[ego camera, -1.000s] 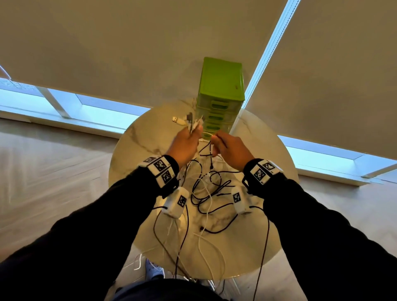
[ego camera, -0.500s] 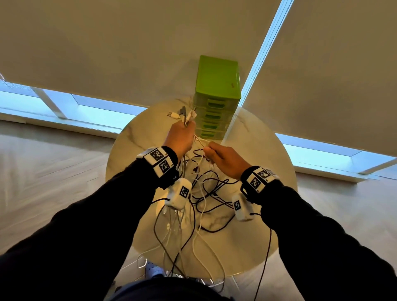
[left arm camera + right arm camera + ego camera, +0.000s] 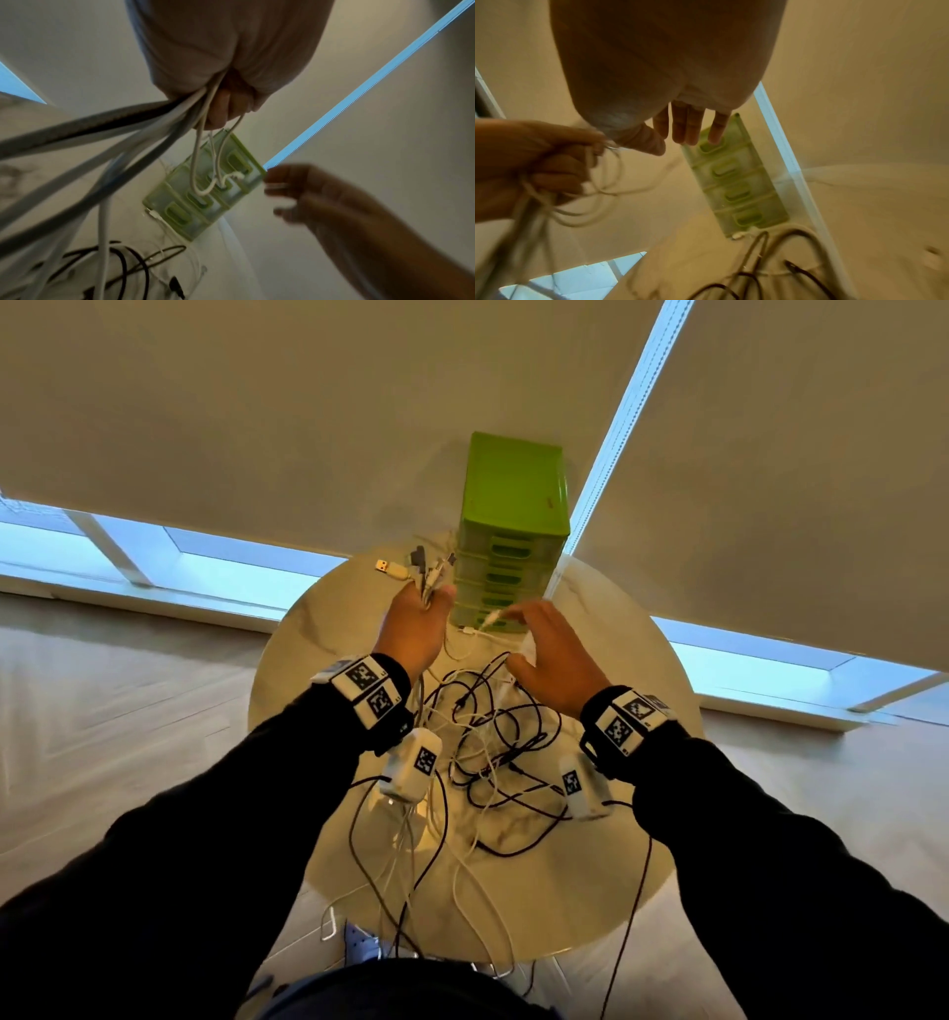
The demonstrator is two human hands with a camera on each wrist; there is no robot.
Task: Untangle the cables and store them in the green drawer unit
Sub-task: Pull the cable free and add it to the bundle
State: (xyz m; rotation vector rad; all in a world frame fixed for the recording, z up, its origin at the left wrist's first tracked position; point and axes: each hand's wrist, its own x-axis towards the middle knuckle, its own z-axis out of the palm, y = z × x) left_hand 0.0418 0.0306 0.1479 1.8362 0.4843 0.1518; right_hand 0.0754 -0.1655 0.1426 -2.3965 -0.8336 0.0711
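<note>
At the left of a round marble table point(image 3: 318, 670), the left hand point(image 3: 413, 629) is clenched around a bundle of cable ends point(image 3: 426, 570), a yellow-tipped USB plug point(image 3: 387, 568) and several other connectors fanning out above the fist; the cords trail down from its grip into a tangle of black and white cables point(image 3: 493, 747) heaped in the middle of the tabletop, with some strands spilling over the near edge toward the floor; behind the hands, at the far edge of the table, stands the green drawer unit point(image 3: 513, 505), all of its visible drawers closed; to the right, the right hand point(image 3: 552, 654) hovers with fingers spread and relaxed, gripping nothing, its fingertips point(image 3: 693, 130) near the unit's drawer fronts, with one loose white cable point(image 3: 477, 629) lying just below them.

The likely risk lies in the tangle itself: lifting the gathered ends higher while the cords are knotted below could tighten the snarl or drag the heap off the table; a strand looped in front of the drawer handles could also snag as a drawer is pulled, and a hard tug might shift or tip the light plastic unit.
</note>
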